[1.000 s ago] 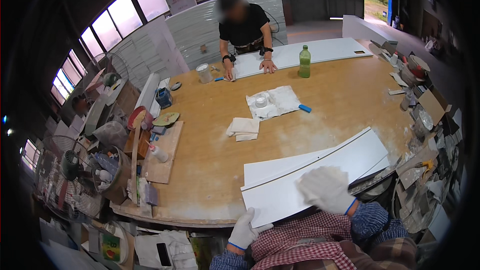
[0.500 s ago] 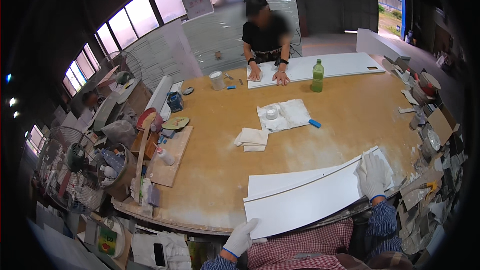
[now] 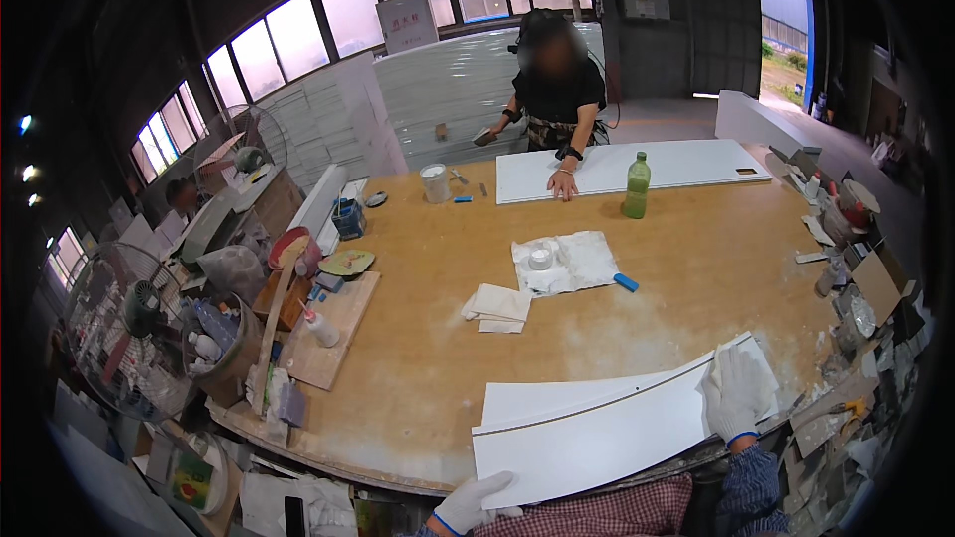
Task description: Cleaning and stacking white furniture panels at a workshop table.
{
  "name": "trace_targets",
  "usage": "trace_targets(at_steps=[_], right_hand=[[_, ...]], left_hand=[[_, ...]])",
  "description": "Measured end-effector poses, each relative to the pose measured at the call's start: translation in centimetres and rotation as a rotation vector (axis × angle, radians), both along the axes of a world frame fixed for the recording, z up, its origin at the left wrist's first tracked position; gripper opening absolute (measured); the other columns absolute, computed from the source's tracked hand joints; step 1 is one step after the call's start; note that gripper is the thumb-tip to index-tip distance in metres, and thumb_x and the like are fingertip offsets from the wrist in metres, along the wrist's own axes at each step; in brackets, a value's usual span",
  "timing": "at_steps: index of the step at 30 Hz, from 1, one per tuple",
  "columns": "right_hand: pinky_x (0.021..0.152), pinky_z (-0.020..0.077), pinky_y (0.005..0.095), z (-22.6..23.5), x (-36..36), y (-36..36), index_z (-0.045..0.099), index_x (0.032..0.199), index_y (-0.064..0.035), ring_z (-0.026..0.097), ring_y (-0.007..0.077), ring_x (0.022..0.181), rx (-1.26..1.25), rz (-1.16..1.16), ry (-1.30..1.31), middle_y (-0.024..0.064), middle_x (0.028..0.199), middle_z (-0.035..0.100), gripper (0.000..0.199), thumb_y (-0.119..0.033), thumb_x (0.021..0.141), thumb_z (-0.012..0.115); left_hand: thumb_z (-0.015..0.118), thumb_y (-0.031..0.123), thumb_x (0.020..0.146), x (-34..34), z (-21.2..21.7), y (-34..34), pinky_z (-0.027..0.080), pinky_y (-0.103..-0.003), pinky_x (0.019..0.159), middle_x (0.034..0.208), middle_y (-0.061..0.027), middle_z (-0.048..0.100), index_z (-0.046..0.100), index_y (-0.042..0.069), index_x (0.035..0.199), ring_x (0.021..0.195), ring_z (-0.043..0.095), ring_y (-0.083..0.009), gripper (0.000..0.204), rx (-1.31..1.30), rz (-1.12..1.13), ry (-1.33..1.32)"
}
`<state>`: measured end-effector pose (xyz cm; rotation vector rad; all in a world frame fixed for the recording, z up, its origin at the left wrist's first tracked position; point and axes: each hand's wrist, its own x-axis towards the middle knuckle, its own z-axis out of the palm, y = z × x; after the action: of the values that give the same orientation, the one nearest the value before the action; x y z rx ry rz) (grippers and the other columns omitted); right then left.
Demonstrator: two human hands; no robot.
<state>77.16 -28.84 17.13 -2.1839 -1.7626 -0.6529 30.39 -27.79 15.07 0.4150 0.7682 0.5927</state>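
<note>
Far left, off the edge of the wide, dusty wooden counter (image 3: 696,268), a round bucket (image 3: 214,353) holds what look like bottles and rags, though its contents are too small to tell for sure. Just beside it, a flat wooden board (image 3: 333,333) carries a small white squeeze bottle (image 3: 320,326), standing upright within easy reach.

Your left hand (image 3: 476,502), in a white work glove, curls over the near left corner of the long white flat panel (image 3: 597,428), fingers on top, gripping it at the counter's edge; this looks like it steadies the panel. The panel lies flat along the near side of the counter, directly in front of you.

Past it, mid-counter, sits a folded white cloth (image 3: 497,306), then a spread-out white rag (image 3: 564,264) with a small white round tub (image 3: 540,259) resting on it, perhaps to keep drips off the wood. A small blue block (image 3: 626,282) lies just beside the rag.

At the far side, a white cup (image 3: 435,182) stands near a second long white panel (image 3: 637,167), which another person presses with one hand (image 3: 562,184). A green plastic bottle (image 3: 637,185) stands upright at that panel's near edge.

Your right hand (image 3: 738,396), also gloved, lies spread and flat on the panel's right end, pressing down, not clenched.
</note>
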Motion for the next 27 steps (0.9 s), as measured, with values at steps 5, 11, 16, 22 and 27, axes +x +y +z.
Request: trace_targets(at_steps=[5, 11, 16, 22, 27], right_hand=[[0.097, 0.0348, 0.0504, 6.5, -10.3, 1.3, 0.051, 0.129, 0.0005, 0.048, 0.0373, 0.106, -0.293, 0.269, 0.261, 0.0203, 0.119, 0.053, 0.056, -0.030, 0.083, 0.061], [0.108, 0.0343, 0.0471, 4.7, -20.5, 2.4, 0.053, 0.128, -0.0026, 0.047, 0.0348, 0.124, -0.133, 0.859, 0.296, 0.0184, 0.129, 0.053, 0.051, -0.029, 0.086, 0.060], [0.104, 0.0377, 0.0446, 3.1, -12.6, 3.3, 0.055, 0.127, -0.0070, 0.050, 0.0318, 0.118, -0.171, 0.646, 0.259, 0.0141, 0.125, 0.055, 0.044, -0.031, 0.090, 0.055], [0.105, 0.0331, 0.0465, 2.6, 3.6, 1.6, 0.052, 0.132, -0.0080, 0.047, 0.0341, 0.118, 0.024, 0.007, 0.072, 0.0137, 0.127, 0.055, 0.049, -0.039, 0.094, 0.049], [0.108, 0.0286, 0.0494, 3.4, 3.7, 2.6, 0.050, 0.134, -0.0082, 0.043, 0.0363, 0.125, -0.092, -0.273, 0.192, 0.0154, 0.133, 0.051, 0.051, -0.042, 0.095, 0.049]], left_hand=[[0.052, 0.018, 0.100, 1.0, 0.1, 0.7, 0.048, -0.023, 0.048, 0.106, -0.0212, 0.068, 0.046, -0.001, 0.138, 0.073, 0.070, -0.0274, 0.043, 0.101, -0.016, 0.111], [0.049, 0.022, 0.102, 0.4, -0.6, 0.6, 0.041, -0.021, 0.034, 0.095, -0.0183, 0.069, 0.047, 0.003, 0.136, 0.057, 0.066, -0.0227, 0.039, -0.111, 0.145, 0.162], [0.047, 0.023, 0.103, 1.5, 1.3, 0.7, 0.035, -0.019, 0.030, 0.080, -0.0169, 0.067, 0.049, 0.007, 0.135, 0.050, 0.061, -0.0182, 0.036, -0.175, 0.160, 0.279], [0.045, 0.023, 0.103, 1.4, 1.4, 1.0, 0.038, -0.020, 0.034, 0.079, -0.0181, 0.066, 0.049, 0.006, 0.136, 0.051, 0.058, -0.0194, 0.037, -0.196, 0.108, 0.213], [0.051, 0.013, 0.098, -1.8, -3.8, 1.0, 0.056, -0.031, 0.073, 0.096, -0.0150, 0.069, 0.053, 0.005, 0.135, 0.081, 0.066, -0.0216, 0.038, 0.880, -0.261, 0.463]])
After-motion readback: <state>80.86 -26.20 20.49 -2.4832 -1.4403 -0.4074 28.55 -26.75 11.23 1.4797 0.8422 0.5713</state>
